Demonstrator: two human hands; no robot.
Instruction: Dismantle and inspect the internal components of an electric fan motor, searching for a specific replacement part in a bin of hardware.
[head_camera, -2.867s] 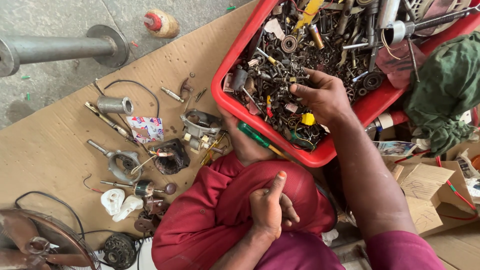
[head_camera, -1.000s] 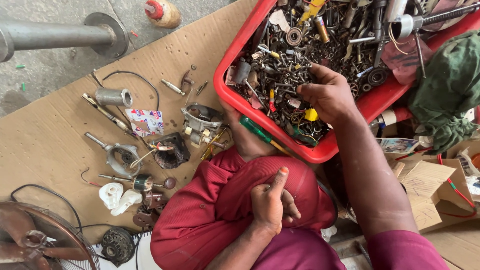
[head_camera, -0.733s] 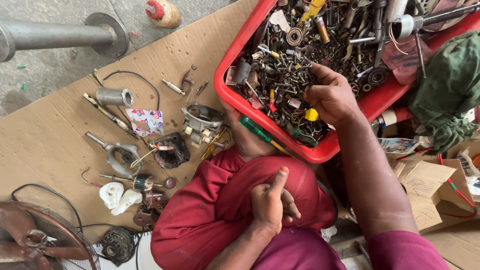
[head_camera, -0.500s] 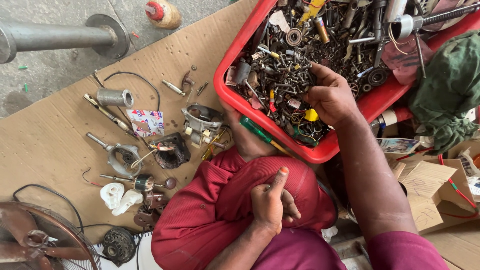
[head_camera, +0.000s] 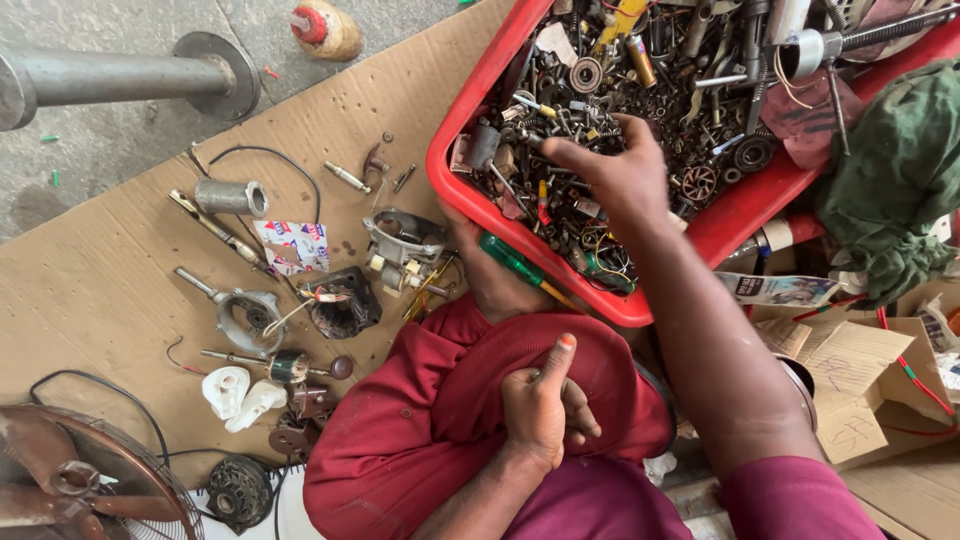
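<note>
Glossy red plastic tub (head_camera: 470, 195), smooth-walled, holding dull, greasy metal hardware (head_camera: 600, 110) under the right hand (head_camera: 620, 175). Just below that hand, a green screwdriver (head_camera: 512, 262) with a shiny translucent plastic handle. Left hand (head_camera: 540, 410) resting on matt maroon woven cloth trousers (head_camera: 420, 420). Left of both hands, matt brown cardboard sheet (head_camera: 90, 290), rough and stained, bearing a grey cast-metal motor bracket (head_camera: 400, 240) and two smooth white plastic pieces (head_camera: 240, 395). Right of the tub, a crumpled green cloth (head_camera: 900, 180).

Cardboard sheet (head_camera: 90, 290) on the floor carries scattered motor parts (head_camera: 340, 300) and a red tray (head_camera: 745, 205)
</note>
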